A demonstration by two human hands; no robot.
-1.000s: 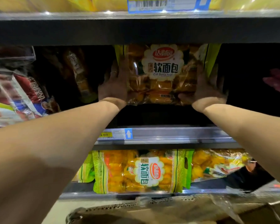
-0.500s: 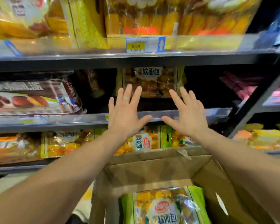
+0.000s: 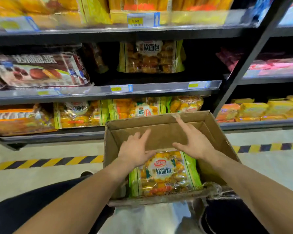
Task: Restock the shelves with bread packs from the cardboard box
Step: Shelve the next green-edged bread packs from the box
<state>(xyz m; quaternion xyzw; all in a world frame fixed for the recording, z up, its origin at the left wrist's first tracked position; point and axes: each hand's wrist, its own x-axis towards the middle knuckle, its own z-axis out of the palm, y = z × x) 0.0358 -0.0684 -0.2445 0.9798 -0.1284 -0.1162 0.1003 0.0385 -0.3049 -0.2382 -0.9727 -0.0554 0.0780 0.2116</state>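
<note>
An open cardboard box [image 3: 215, 132] sits in front of me, low in the view. A green-edged bread pack [image 3: 164, 174] with orange buns lies inside it. My left hand [image 3: 135, 151] hovers over the pack's upper left corner, fingers spread, holding nothing. My right hand [image 3: 194, 142] hangs over the pack's upper right, fingers apart and empty. On the middle shelf [image 3: 159, 89] a matching bread pack [image 3: 150, 56] stands upright at the back.
A dark red snack bag [image 3: 39, 70] lies on the middle shelf at left. More bread packs [image 3: 137, 108] fill the lower shelf behind the box. A black shelf upright [image 3: 247, 65] slants at right. Yellow-black floor tape [image 3: 49, 162] runs along the floor.
Both hands let go of the bread pack on the middle shelf, pulled back and dropped down into the cardboard box. The view tilted downward with them.
</note>
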